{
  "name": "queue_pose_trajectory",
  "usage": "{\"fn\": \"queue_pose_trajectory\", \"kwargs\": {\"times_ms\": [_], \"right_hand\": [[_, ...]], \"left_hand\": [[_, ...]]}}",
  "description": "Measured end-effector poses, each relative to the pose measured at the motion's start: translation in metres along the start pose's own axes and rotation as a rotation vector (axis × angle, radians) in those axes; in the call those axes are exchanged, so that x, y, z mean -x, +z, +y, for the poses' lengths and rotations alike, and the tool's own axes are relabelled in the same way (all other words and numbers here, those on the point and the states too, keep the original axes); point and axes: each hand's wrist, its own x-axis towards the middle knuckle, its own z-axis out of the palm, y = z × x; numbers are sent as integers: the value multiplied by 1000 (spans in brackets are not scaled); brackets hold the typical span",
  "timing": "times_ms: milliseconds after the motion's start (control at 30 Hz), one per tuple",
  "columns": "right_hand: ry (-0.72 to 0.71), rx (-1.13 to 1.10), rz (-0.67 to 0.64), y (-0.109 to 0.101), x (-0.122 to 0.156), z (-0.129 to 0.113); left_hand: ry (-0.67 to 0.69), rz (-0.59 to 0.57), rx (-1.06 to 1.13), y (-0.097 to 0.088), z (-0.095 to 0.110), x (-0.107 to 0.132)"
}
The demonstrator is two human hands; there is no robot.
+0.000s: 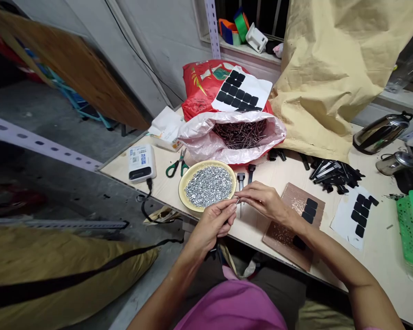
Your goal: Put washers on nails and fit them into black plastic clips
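Observation:
My left hand [215, 223] and my right hand [265, 199] meet by their fingertips at the front rim of a yellow bowl [183, 198]. Both are closed in a pinch around something thin and pale that is too small to make out. Many small silvery metal pieces [208, 187], like nuts or washers, fill the bowl. Just beyond my right hand lie two long black-headed pieces, one [241, 178] near the bowl and another [251, 173] beside it. Behind the bowl an open red bag [196, 98] with a pale lining holds many thin dark screws or nails [242, 134].
Green-handled scissors [172, 169] and a white device [142, 162] with a cable lie left. Rightward are a brown board [292, 195] with black pads, a white pad sheet [340, 220], a black parts pile [333, 172], a green basket [404, 229] and a steel kettle [378, 135].

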Motion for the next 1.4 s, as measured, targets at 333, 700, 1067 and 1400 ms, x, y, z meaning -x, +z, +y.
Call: {"fn": "queue_pose_trajectory", "kwargs": {"times_ms": [333,700,1067,1400], "right_hand": [[177,-326,-197,-25,-6,-6],[23,61,-177,-20,7,-5],[366,170,-147,-12,18,-4],[806,-668,287,-18,69,-44]], "left_hand": [[-103,-148,-95,-3,5,-2],[319,22,-409,4,-1,-1],[463,110,-504,26,-10,-2],[352,145,80,93,-20,-11]]}}
